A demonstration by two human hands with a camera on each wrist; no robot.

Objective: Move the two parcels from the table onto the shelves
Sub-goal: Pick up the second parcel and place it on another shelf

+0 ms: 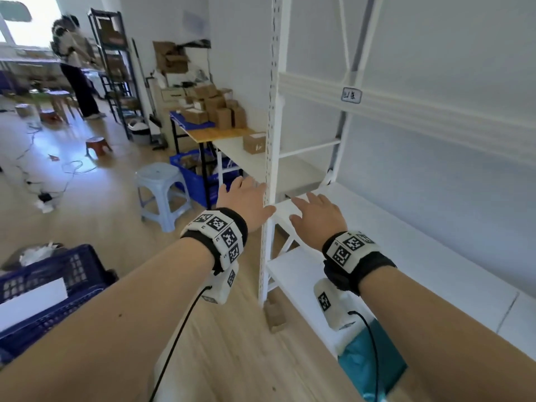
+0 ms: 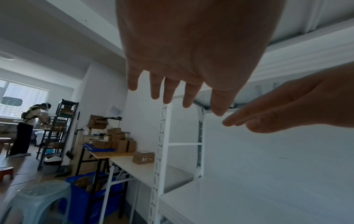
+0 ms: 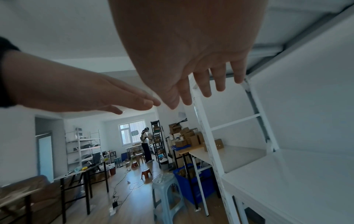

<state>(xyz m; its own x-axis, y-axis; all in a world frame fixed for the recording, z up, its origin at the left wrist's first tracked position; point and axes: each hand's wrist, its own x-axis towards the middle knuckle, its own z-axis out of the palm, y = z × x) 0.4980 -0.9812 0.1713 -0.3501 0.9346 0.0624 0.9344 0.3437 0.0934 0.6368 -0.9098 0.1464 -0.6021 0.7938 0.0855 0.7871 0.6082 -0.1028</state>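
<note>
Two hands are being held out, palms down, in front of a white shelving unit [image 1: 412, 250]: the left hand [image 1: 243, 201] is hovering just left of the unit's near upright, and the right hand [image 1: 317, 213] is hovering above the near end of a white shelf board. Both are being kept flat with fingers straight and slightly spread, and nothing is being gripped by either. One brown parcel [image 1: 254, 143] is being seen standing alone on the white table [image 1: 237, 155] beyond the upright, well apart from both hands and farther away; a second lone parcel cannot be told apart. A pile of many similar cardboard boxes [image 1: 213, 107] is being carried by a wooden-topped table farther off. Three blue crates are being counted: one [image 1: 43, 288] at the near left holding white sheets, one [image 1: 193, 175] under the tables holding brown items, one under the far boxes. A pale blue stool [image 1: 162, 192] is standing left of the hands.
</note>
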